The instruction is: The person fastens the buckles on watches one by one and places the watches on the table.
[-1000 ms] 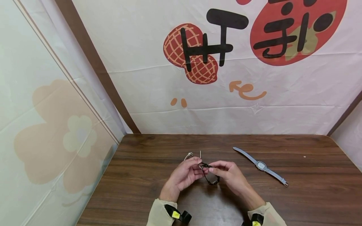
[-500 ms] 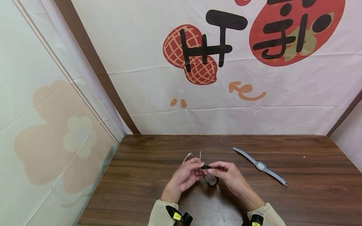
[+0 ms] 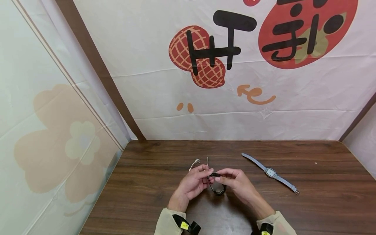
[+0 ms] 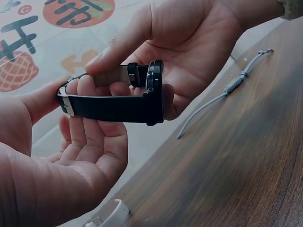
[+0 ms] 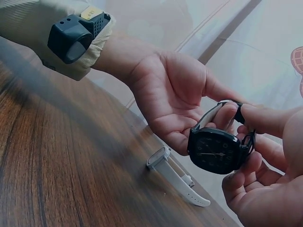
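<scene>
Between my two hands is a black wristwatch, its strap closed into a loop. My left hand pinches the strap at the silver buckle, with fingertips inside the loop. My right hand grips the strap from the other side, its thumb on the band and other fingers close by the watch case. In the right wrist view the round-cornered dark dial faces the camera. A white watch lies on the table behind my left hand, partly hidden by it in the head view.
A light blue watch lies stretched out on the brown wooden table, to the right of my hands. Printed fabric hangs along the table's back edge, with another panel on the left. Each wrist wears a small black camera.
The black watch's case has tilted and dropped slightly toward me. My left thumb has shifted right along the strap, nearer my right fingers. The white and blue watches have stayed put.
</scene>
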Available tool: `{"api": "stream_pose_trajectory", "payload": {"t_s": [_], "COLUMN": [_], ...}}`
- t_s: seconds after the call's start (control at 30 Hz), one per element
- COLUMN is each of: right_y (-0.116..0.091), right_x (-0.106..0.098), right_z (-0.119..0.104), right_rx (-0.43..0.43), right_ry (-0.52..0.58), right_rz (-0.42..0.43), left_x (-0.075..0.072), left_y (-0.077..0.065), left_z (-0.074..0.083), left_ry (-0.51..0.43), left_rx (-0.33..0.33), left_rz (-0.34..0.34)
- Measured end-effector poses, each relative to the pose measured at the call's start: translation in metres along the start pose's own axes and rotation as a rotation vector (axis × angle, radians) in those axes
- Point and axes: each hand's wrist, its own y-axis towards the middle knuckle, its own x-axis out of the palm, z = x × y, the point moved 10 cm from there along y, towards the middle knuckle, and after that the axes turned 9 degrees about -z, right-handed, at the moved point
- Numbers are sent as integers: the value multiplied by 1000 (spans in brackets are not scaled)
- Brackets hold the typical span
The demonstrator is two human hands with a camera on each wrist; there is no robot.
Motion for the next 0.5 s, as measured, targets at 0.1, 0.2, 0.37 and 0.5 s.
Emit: {"api": "stream_pose_trajectory", "payload": {"t_s": [0.1, 0.2, 0.37, 0.5], "right_y": [0, 0, 0, 0], "right_x": [1, 0, -2, -3], "right_z": [0, 1, 1, 0], "right_rx": [9, 14, 6, -10], "right_ry": [20, 25, 33, 43], "right_rz": [-12, -5, 10, 8], "left_x": [0, 0, 1, 2], "left_y": [0, 0, 0, 0], "left_z": [-1, -1, 0, 2], "left_ry": [-2, 0, -5, -15], "left_rx": [-2, -3, 1, 12], "left_rz": [-1, 3, 2, -8]}}
